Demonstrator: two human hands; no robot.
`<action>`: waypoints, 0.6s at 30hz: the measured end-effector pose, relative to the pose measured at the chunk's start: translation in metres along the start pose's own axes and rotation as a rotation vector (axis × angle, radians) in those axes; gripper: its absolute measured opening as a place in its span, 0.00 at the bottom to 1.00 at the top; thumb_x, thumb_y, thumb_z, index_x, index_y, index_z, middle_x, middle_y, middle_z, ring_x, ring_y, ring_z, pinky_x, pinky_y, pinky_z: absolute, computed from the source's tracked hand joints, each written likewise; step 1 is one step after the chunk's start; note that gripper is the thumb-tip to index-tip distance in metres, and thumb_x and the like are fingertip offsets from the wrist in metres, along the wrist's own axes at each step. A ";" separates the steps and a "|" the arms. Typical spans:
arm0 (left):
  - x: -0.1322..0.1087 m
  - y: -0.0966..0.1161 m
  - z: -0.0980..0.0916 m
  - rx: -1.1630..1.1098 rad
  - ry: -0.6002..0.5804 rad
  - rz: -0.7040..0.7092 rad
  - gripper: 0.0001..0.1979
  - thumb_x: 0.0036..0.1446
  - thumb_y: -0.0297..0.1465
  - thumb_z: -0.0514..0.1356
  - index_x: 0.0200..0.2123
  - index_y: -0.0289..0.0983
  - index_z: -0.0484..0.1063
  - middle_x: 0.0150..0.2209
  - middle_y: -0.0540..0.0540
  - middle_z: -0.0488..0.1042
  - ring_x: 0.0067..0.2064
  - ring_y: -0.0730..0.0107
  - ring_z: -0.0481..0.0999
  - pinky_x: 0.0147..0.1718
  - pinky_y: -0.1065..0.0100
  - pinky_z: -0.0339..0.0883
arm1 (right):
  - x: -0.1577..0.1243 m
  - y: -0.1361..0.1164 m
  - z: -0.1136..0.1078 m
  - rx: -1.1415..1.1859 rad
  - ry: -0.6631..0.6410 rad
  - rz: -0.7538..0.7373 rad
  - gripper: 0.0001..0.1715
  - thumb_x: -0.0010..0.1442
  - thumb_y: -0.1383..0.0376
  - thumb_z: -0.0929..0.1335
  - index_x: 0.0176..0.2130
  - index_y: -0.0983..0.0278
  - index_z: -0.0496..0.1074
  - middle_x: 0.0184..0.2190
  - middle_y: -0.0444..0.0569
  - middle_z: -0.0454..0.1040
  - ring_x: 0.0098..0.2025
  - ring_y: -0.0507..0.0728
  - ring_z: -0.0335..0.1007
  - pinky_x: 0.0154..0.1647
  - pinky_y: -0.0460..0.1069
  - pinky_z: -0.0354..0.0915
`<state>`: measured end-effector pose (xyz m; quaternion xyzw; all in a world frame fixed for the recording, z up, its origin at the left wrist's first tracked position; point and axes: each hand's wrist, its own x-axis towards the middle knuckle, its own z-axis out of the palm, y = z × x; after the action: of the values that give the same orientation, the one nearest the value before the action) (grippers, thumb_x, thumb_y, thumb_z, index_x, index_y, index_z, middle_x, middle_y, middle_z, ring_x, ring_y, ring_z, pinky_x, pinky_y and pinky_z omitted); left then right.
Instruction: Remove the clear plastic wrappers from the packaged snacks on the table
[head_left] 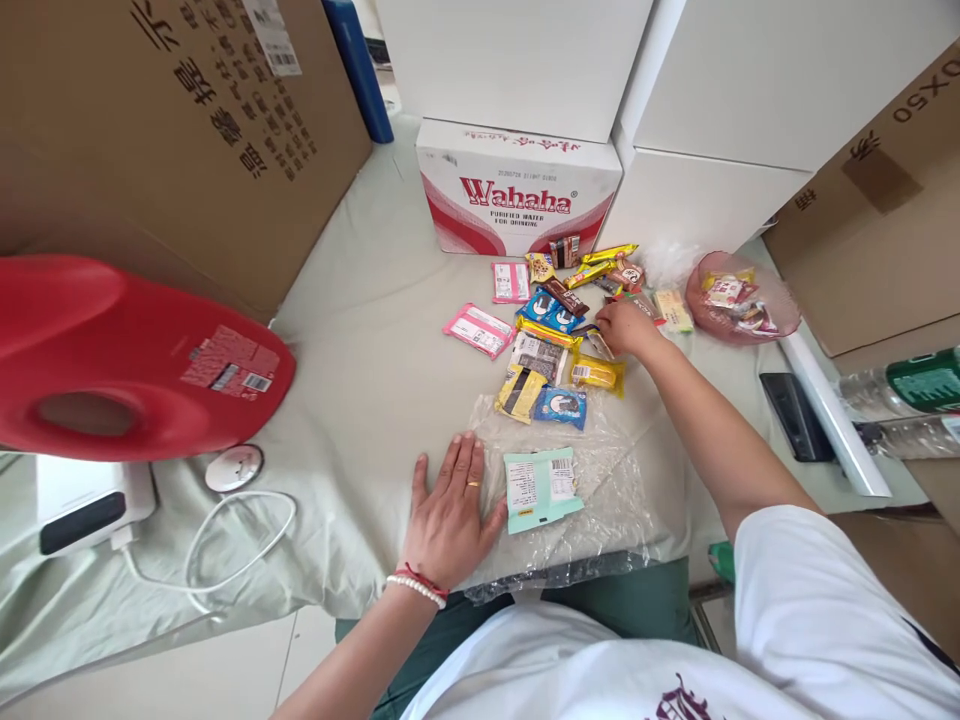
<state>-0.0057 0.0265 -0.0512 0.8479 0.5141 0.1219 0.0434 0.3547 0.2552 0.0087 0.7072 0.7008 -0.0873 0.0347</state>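
My left hand (pixel 450 510) lies flat with fingers outstretched on the cloth, at the left edge of a clear plastic bag (pixel 619 480). On that bag, just right of my left thumb, rests a mint-green snack packet (pixel 541 490). My right hand (pixel 628 328) reaches into the right side of a snack pile, fingers curled down and together; what they grip is hidden. A small greyish packet (pixel 600 344) shows beneath its fingertips. Around it lie a yellow snack packet (pixel 598 374), blue packets (pixel 553 312), a dark brown bar (pixel 564 296) and pink-edged packets (pixel 480 330).
A pink translucent bowl (pixel 780 318) holds more wrapped snacks at the right. Behind the pile stands a Wahaha water carton (pixel 517 190). A red jug (pixel 150 350) and a white device (pixel 94 505) with a cable are left; a black phone-like object (pixel 795 415) lies right.
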 end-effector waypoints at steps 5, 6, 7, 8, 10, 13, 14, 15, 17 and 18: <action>-0.001 0.000 0.001 -0.001 0.008 0.006 0.39 0.69 0.43 0.51 0.76 0.30 0.50 0.74 0.31 0.56 0.74 0.44 0.60 0.74 0.40 0.33 | -0.018 0.003 -0.006 0.021 0.041 -0.021 0.20 0.65 0.68 0.65 0.52 0.63 0.82 0.48 0.53 0.82 0.49 0.61 0.77 0.49 0.50 0.68; -0.001 0.000 0.001 -0.002 0.007 0.006 0.39 0.69 0.43 0.51 0.76 0.30 0.51 0.74 0.31 0.56 0.74 0.44 0.60 0.74 0.40 0.32 | -0.020 0.003 -0.006 0.022 0.010 -0.028 0.18 0.63 0.68 0.67 0.49 0.62 0.83 0.46 0.52 0.83 0.47 0.60 0.77 0.49 0.50 0.69; -0.001 0.000 0.001 -0.002 0.006 0.006 0.38 0.69 0.44 0.51 0.76 0.30 0.51 0.74 0.31 0.56 0.74 0.45 0.60 0.74 0.40 0.32 | -0.021 0.004 -0.006 0.019 -0.025 -0.024 0.16 0.62 0.69 0.69 0.47 0.61 0.84 0.44 0.51 0.83 0.46 0.60 0.76 0.48 0.50 0.69; -0.001 0.000 0.002 -0.002 0.005 0.005 0.38 0.69 0.44 0.50 0.76 0.31 0.51 0.74 0.31 0.56 0.74 0.45 0.60 0.74 0.41 0.31 | -0.021 0.005 -0.006 0.012 -0.050 -0.012 0.15 0.61 0.69 0.70 0.45 0.62 0.84 0.43 0.52 0.83 0.45 0.61 0.76 0.48 0.50 0.69; -0.001 0.000 0.002 -0.006 0.001 0.000 0.38 0.68 0.44 0.50 0.76 0.31 0.51 0.74 0.32 0.56 0.74 0.45 0.60 0.74 0.40 0.32 | -0.019 0.006 -0.005 -0.025 -0.041 -0.008 0.15 0.61 0.67 0.70 0.45 0.63 0.84 0.44 0.55 0.82 0.47 0.64 0.75 0.49 0.53 0.70; 0.000 0.000 0.002 -0.007 -0.013 -0.012 0.39 0.68 0.44 0.51 0.76 0.31 0.51 0.74 0.32 0.55 0.74 0.43 0.60 0.74 0.38 0.33 | -0.014 0.000 -0.002 -0.086 0.034 -0.127 0.24 0.60 0.66 0.71 0.55 0.64 0.80 0.53 0.59 0.79 0.59 0.69 0.69 0.58 0.58 0.67; 0.000 0.001 0.002 -0.005 -0.019 -0.015 0.39 0.68 0.44 0.51 0.76 0.31 0.51 0.74 0.32 0.55 0.74 0.43 0.59 0.74 0.38 0.34 | -0.012 -0.003 0.000 -0.099 0.044 -0.183 0.27 0.60 0.66 0.71 0.58 0.62 0.78 0.55 0.59 0.78 0.62 0.69 0.66 0.61 0.59 0.65; 0.000 0.001 0.002 -0.001 -0.025 -0.017 0.39 0.68 0.44 0.51 0.76 0.30 0.51 0.75 0.32 0.55 0.74 0.44 0.59 0.74 0.37 0.34 | -0.010 -0.006 0.002 -0.102 0.045 -0.222 0.29 0.59 0.66 0.71 0.60 0.61 0.77 0.56 0.58 0.78 0.64 0.69 0.64 0.63 0.61 0.64; -0.001 0.001 0.001 0.007 -0.037 -0.019 0.39 0.69 0.44 0.50 0.75 0.29 0.51 0.75 0.32 0.54 0.75 0.44 0.58 0.74 0.37 0.34 | -0.008 -0.011 0.007 -0.092 0.065 -0.240 0.28 0.60 0.68 0.69 0.59 0.60 0.77 0.54 0.58 0.79 0.64 0.69 0.64 0.65 0.62 0.61; -0.001 0.001 0.001 0.010 -0.043 -0.021 0.39 0.69 0.44 0.50 0.75 0.29 0.51 0.75 0.32 0.54 0.75 0.44 0.58 0.74 0.37 0.34 | -0.008 -0.011 0.008 -0.071 0.095 -0.231 0.26 0.61 0.68 0.68 0.58 0.61 0.78 0.52 0.59 0.79 0.63 0.69 0.65 0.65 0.63 0.61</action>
<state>-0.0044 0.0254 -0.0522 0.8450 0.5227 0.1006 0.0513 0.3433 0.2464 0.0030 0.6232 0.7812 -0.0322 0.0163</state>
